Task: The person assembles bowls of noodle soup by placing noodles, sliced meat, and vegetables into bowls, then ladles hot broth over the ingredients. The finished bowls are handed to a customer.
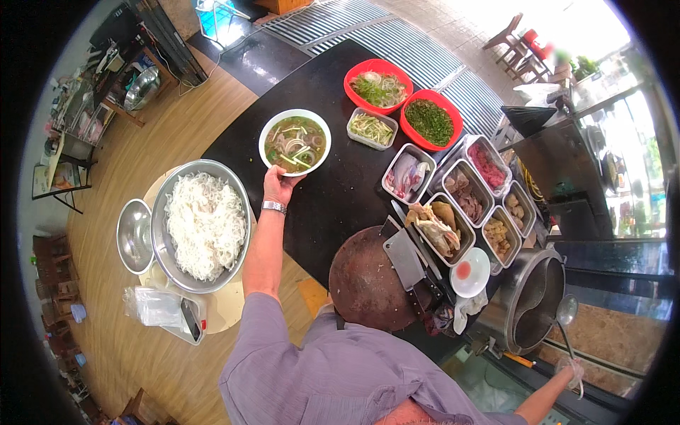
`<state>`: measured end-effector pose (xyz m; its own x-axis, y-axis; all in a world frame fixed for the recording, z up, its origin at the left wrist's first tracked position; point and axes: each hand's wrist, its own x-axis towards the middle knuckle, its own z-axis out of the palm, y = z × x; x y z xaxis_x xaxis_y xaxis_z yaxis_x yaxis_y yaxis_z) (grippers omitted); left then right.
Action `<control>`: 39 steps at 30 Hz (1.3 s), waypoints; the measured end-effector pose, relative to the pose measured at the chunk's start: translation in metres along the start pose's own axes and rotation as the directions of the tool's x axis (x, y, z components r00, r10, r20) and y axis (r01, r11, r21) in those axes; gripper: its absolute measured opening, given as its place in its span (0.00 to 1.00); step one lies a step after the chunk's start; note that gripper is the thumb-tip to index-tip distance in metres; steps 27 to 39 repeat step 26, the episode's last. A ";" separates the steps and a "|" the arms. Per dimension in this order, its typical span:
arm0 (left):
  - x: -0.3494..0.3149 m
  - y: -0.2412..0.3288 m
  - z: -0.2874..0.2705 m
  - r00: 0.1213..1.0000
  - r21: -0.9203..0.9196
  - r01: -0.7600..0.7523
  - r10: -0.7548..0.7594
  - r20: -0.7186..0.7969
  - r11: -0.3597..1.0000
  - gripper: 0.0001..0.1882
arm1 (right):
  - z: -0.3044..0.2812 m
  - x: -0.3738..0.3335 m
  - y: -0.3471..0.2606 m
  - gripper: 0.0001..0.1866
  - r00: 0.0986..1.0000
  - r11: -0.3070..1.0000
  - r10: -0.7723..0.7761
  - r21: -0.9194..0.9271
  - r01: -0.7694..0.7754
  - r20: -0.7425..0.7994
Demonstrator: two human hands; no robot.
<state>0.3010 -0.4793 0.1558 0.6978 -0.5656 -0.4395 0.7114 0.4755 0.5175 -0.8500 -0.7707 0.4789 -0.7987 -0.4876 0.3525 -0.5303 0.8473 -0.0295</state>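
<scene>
My left hand [280, 185] grips the near rim of a white bowl [295, 112] on or just above the black table. Broth [290, 150] in it carries onion rings, pale green strips and chopped herbs. My right hand [570, 370], in a clear plastic glove, is closed on the handle of a metal ladle [567, 309]. The ladle's head is beside the rim of a large steel pot [519, 319], whose inside is split by a curved divider. At the left, near my left forearm, a steel basin [160, 219] holds a heap of white rice noodles [205, 227].
Red bowls of herbs [430, 122] and onion [375, 88] stand at the back. Metal trays of meat [464, 191] line the right side. A cleaver [405, 261] lies on a round chopping block [361, 283], beside knives and a small white bowl [478, 263]. A steel bowl [133, 237] stands far left.
</scene>
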 end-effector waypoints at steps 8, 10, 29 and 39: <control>0.034 0.008 -0.009 0.991 -0.052 -0.065 0.058 -0.123 0.997 0.34 | -0.007 -0.018 -0.016 0.26 0.998 0.981 0.014 0.193 -0.027 0.068; 0.041 0.008 -0.010 0.983 -0.066 -0.068 0.056 -0.172 0.996 0.33 | -0.015 -0.020 -0.017 0.25 1.000 0.993 0.014 0.118 -0.017 0.024; 0.054 0.023 0.004 0.998 0.052 0.026 -0.023 -0.054 0.998 0.45 | -0.037 -0.110 0.024 0.40 0.937 0.911 -0.300 -0.347 0.224 -0.182; 0.054 0.023 0.004 0.998 0.052 0.026 -0.023 -0.054 0.998 0.45 | -0.037 -0.110 0.024 0.40 0.937 0.911 -0.300 -0.347 0.224 -0.182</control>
